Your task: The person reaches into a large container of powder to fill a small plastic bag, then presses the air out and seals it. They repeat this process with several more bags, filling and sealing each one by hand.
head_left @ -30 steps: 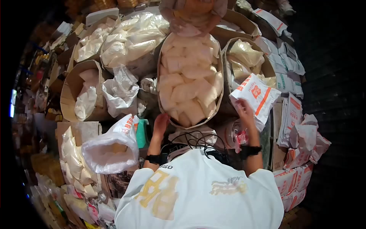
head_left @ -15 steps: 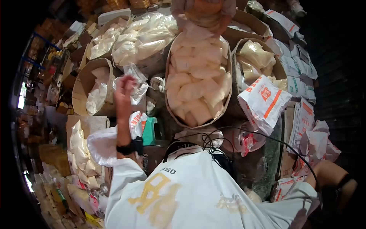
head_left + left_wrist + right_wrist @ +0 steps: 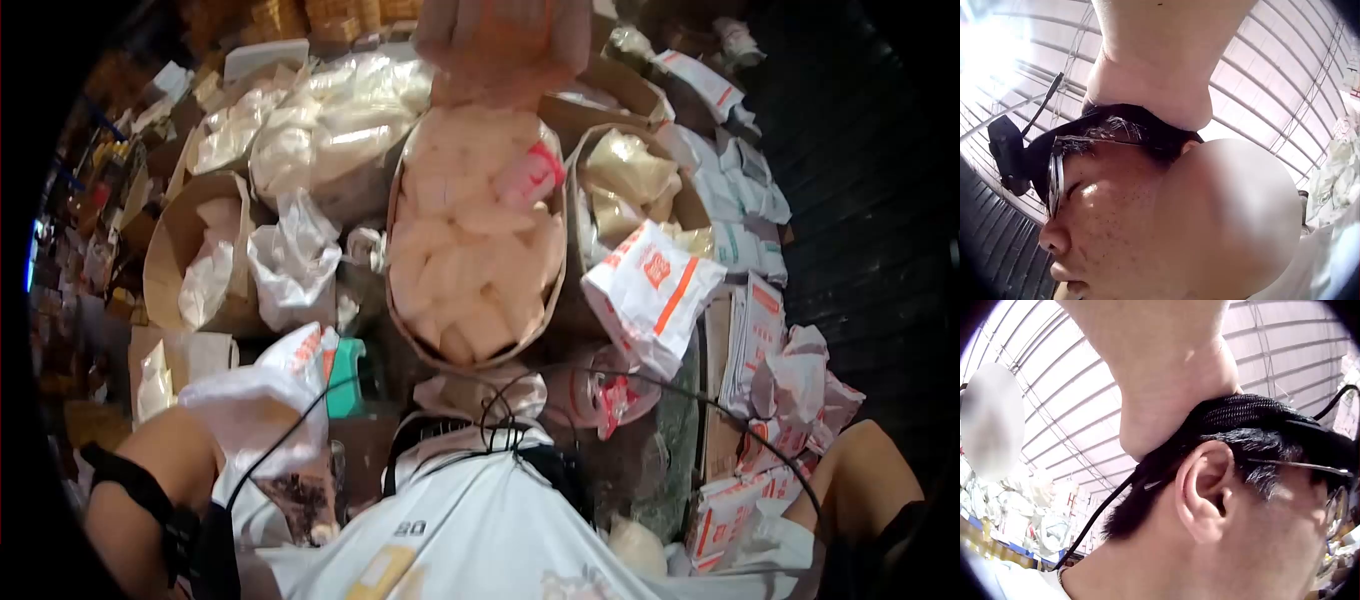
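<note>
Both hands are raised to the person's head. In the left wrist view the heel of the left hand (image 3: 1147, 90) rests against the black headgear (image 3: 1110, 119), its fingers hidden behind the head. The right hand (image 3: 1175, 400) presses on the black woven strap (image 3: 1241, 415) above the ear, fingers also out of sight. A small black device (image 3: 1010, 153) juts from the front of the headgear. In the head view only the bent left arm (image 3: 175, 460) and right arm (image 3: 860, 485) show, wearing black wrist straps.
A long carton (image 3: 395, 315) full of pale filled bags stands ahead, a pink-red packet (image 3: 535, 172) on top. Another person (image 3: 505, 50) is at its far end. A white printed bag (image 3: 655, 290) lies right, a green stool (image 3: 345, 378) left. Black cables (image 3: 690, 385) hang across the view.
The right hand has left the white printed bag and the left hand the carton's near end; both have risen to the head. A pink-red packet now lies on the pale bags.
</note>
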Demonstrator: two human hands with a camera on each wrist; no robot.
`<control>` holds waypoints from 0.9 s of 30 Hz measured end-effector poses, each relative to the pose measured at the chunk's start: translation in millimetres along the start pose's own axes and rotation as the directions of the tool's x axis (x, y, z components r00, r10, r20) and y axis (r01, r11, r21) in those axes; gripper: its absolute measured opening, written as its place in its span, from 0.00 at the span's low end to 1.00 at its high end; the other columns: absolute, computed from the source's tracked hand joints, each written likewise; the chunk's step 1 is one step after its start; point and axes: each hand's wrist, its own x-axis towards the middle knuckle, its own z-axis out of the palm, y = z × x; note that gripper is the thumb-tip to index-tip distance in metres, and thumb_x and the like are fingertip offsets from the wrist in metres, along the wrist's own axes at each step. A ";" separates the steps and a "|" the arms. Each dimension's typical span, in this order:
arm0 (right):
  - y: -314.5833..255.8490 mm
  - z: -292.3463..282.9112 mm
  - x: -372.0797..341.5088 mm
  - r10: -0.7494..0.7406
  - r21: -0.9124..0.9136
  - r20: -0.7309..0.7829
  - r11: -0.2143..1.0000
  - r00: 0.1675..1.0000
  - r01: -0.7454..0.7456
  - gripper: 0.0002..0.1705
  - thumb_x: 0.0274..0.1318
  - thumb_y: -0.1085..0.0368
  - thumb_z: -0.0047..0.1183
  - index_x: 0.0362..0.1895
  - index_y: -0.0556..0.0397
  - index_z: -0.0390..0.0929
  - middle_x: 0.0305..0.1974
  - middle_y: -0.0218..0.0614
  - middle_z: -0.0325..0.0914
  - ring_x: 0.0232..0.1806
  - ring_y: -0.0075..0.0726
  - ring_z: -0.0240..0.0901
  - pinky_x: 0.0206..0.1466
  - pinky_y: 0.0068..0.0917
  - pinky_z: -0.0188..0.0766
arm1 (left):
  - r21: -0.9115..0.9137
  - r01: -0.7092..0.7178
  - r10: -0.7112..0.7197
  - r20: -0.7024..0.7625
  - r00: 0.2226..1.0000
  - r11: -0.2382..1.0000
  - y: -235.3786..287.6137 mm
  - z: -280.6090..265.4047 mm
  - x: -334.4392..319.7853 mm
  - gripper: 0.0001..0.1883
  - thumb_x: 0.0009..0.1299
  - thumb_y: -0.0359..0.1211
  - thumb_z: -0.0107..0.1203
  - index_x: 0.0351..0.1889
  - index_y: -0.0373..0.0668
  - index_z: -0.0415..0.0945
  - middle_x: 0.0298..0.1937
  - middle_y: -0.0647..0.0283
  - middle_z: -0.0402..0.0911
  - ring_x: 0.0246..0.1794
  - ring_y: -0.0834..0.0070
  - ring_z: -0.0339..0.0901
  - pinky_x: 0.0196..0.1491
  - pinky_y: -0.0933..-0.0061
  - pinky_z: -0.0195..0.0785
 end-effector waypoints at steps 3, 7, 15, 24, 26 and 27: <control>-0.5 4.3 -9.7 -0.005 -0.029 0.031 1.000 0.999 0.006 0.24 0.70 0.48 0.36 0.64 0.42 0.63 0.64 0.32 0.64 0.65 0.33 0.61 0.68 0.38 0.59 | 0.027 -0.051 0.050 0.050 0.997 0.998 0.7 15.1 2.7 0.25 0.72 0.46 0.53 0.61 0.41 0.66 0.54 0.57 0.73 0.52 0.69 0.71 0.52 0.65 0.63; 0.6 7.4 -15.2 0.006 -0.052 0.051 0.999 0.999 -0.004 0.23 0.70 0.47 0.36 0.64 0.38 0.63 0.64 0.28 0.64 0.65 0.30 0.61 0.68 0.38 0.58 | 0.044 -0.084 0.082 0.058 0.995 0.995 1.5 23.0 6.7 0.26 0.71 0.46 0.54 0.62 0.42 0.65 0.54 0.56 0.72 0.52 0.67 0.70 0.52 0.63 0.62; -7.1 -11.2 6.3 0.066 -0.157 -0.033 0.985 0.997 -0.070 0.23 0.70 0.45 0.36 0.65 0.32 0.64 0.63 0.21 0.65 0.64 0.24 0.61 0.69 0.38 0.56 | 0.047 -0.073 0.074 -0.014 0.997 0.996 12.4 9.8 13.0 0.28 0.70 0.48 0.55 0.63 0.43 0.64 0.55 0.54 0.70 0.54 0.63 0.68 0.53 0.58 0.61; -28.4 -55.9 -10.1 0.300 -0.171 -0.552 0.872 0.778 -0.458 0.22 0.64 0.47 0.41 0.59 0.34 0.67 0.57 0.26 0.66 0.56 0.29 0.63 0.64 0.41 0.57 | -0.020 0.114 -0.110 -0.464 0.879 0.993 40.1 -18.1 -2.8 0.30 0.69 0.49 0.56 0.64 0.45 0.62 0.55 0.51 0.68 0.55 0.59 0.66 0.54 0.53 0.60; -33.2 -42.2 -57.8 0.534 0.155 -0.438 0.837 0.723 -0.525 0.21 0.57 0.54 0.48 0.54 0.46 0.70 0.51 0.41 0.69 0.48 0.42 0.66 0.56 0.43 0.62 | -0.101 0.272 -0.283 -0.522 0.804 0.957 43.1 -10.4 -28.6 0.31 0.69 0.49 0.56 0.64 0.45 0.61 0.55 0.51 0.68 0.56 0.58 0.66 0.54 0.52 0.60; -33.2 -26.3 -71.7 0.692 0.323 -0.172 0.712 0.701 -0.623 0.22 0.56 0.58 0.51 0.54 0.50 0.70 0.50 0.44 0.71 0.48 0.44 0.69 0.54 0.42 0.65 | -0.151 0.363 -0.387 -0.512 0.767 0.919 42.2 0.0 -51.9 0.31 0.69 0.49 0.56 0.65 0.46 0.61 0.55 0.50 0.67 0.56 0.57 0.65 0.54 0.51 0.60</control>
